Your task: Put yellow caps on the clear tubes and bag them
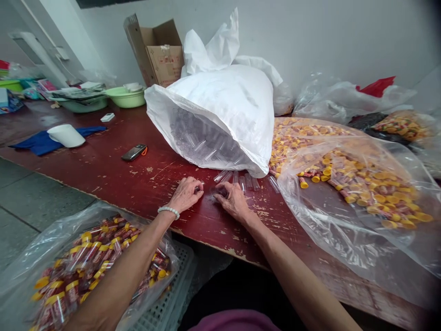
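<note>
Over the red table's front part, my left hand (pixel 188 194), with a pale bead bracelet at the wrist, has its fingers pinched on a small clear piece, seemingly a plastic tube. Close by on the right, my right hand (pixel 233 200) curls its fingers round what looks like another clear tube, mostly hidden. Several loose clear plastic tubes (pixel 248 182) lie just beyond it. They are at the mouth of a large white sack (pixel 237 101), which lies on its side with many more clear tubes (pixel 203 142) inside.
Yellow-capped tubes with printed wrappers (pixel 386 193) lie under a clear plastic sheet at right. A clear bag of filled, yellow-capped tubes (pixel 93 257) stands low at left. A phone-like device (pixel 134 152), white cup (pixel 66 135), green basin (pixel 126 99) and cardboard box (pixel 165 62) are farther back.
</note>
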Demonstrator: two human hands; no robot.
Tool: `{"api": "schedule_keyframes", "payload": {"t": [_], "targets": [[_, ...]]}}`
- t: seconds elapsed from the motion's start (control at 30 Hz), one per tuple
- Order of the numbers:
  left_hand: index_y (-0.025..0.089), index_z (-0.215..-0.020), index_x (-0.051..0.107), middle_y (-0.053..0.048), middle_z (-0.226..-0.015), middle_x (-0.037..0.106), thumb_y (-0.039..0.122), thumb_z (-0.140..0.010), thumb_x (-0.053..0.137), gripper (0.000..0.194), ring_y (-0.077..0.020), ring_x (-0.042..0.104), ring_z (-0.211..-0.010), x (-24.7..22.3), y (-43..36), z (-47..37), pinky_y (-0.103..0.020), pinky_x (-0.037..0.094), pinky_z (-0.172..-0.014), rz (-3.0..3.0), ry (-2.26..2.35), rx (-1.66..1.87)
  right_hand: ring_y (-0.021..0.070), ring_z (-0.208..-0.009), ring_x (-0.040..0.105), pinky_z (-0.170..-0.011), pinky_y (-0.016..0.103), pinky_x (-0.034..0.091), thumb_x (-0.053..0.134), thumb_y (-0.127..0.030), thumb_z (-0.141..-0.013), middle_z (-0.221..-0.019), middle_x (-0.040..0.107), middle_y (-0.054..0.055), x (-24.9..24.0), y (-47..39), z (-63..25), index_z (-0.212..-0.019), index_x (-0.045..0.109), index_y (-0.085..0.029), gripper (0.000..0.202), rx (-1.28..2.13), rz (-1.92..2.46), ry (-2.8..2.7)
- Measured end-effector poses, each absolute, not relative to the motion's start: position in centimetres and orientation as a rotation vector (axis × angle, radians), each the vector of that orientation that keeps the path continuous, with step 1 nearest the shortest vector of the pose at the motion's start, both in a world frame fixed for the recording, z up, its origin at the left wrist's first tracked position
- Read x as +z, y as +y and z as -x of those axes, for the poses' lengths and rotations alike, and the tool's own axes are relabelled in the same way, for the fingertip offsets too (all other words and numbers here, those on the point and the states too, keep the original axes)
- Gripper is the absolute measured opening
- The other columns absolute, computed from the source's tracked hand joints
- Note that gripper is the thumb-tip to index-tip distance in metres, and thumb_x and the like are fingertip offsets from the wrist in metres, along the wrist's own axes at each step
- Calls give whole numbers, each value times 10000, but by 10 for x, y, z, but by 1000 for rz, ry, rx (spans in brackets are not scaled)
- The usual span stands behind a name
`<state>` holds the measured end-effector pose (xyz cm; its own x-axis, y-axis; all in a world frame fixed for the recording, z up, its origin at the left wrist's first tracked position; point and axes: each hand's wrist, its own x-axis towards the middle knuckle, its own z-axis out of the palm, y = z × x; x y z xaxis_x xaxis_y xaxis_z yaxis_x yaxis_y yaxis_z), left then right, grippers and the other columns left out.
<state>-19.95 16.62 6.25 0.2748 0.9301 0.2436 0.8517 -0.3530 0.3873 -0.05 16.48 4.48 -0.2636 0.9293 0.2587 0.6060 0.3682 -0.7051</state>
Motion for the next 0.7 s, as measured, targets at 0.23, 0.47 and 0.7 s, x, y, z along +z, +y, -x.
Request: {"api": "schedule_keyframes", "payload": {"t": [0.23,0.47,0.7], "targets": [[197,-1096,478,-11,-869,547,160,-701,593,413,-143,547,-791,44,158,172,-303,459,-760,-1761,1430,1148,151,-764,576,-729,295,451,592,-353,-778,-868,634,13,42,153,8,-971,572,-205,244,836,1258,-1761],[174,-1266,454,-92,-1248,559,85,-653,550,627,-205,544,-1135,46,138,145,-326,445,-955,-1354,898,1149,172,-858,595,-802,328,465,581,-494,-775,-1001,636,48,49,145,12,-1111,505,-195,456,916,1253,-1638],[200,-1255,386,-121,-1292,512,229,-688,687,643,-205,527,-1170,48,131,137,-345,427,-1002,-1679,990,1147,264,-1206,445,-1022,432,346,577,-578,-751,-1327,446,171,46,138,4,-1381,268,-141,827,813,1272,-1790]]}}
